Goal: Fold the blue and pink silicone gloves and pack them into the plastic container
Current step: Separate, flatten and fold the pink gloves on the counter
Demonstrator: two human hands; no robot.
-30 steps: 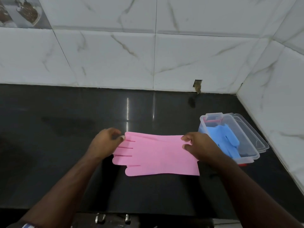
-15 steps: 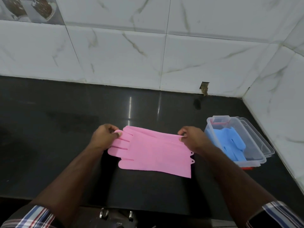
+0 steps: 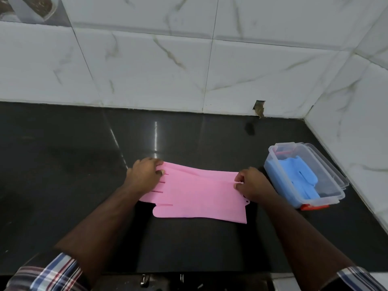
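Head view: pink glove (image 3: 199, 196) flat on the dark tabletop (image 3: 63, 164), long axis running left to right, finger end leftward, cuff end rightward. Left hand (image 3: 144, 175) pinching the far corner at the fingertips end; right hand (image 3: 249, 184) pinching the far cuff edge. Far edge apparently raised a little off the surface, near edge lying flat toward the body. Plastic container (image 3: 273, 150) off to the right, just beyond the right hand, so nearer that hand; blue glove (image 3: 302, 179) already inside it. Probably a lengthwise fold in hand: far edge drawn toward the near one. Packing of the pink one not yet done.
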